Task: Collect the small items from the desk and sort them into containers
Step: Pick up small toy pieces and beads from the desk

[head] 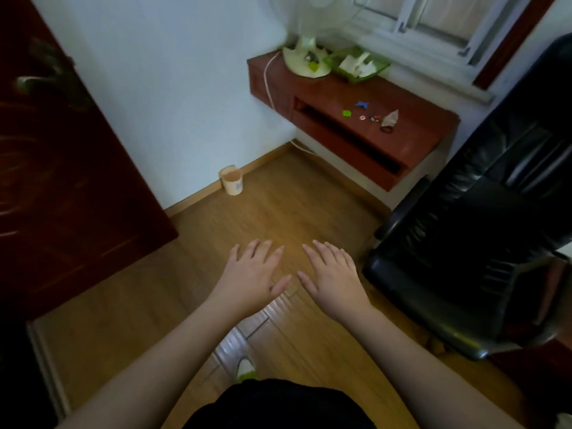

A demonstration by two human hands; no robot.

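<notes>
Hands first: both are held out flat over the floor, palms down, fingers spread, holding nothing. The left hand (252, 274) and the right hand (329, 274) lie side by side, thumbs nearly meeting, well short of the desk. Below them, at the lower edge of the view, show a dark garment and the tip of a white and green shoe (246, 368).

The floor (278, 205) is of warm, smooth wooden planks with a slight sheen. To the left stands a dark red-brown door (62, 181) with a metal handle. To the right a black padded office chair (470, 236), creased and shiny, stands just beside the desk's front right corner. By the skirting board at the white wall stands a small pale round cup (231, 180); its blue mark is too blurred to read.

The desk (427, 140) is a reddish wooden shelf fixed to the wall under a window. Near its front right edge lie the small items: a blue piece (362, 104), a green piece (347, 113), a small ring (361, 117), some tiny beads (374, 118), a crumpled bit of paper (390, 117) and a dark loop (387, 129). At the back left corner sits a pale fan base (305, 61) with a cord running over the edge, and beside it a green tray (359, 63) holding white scraps.
</notes>
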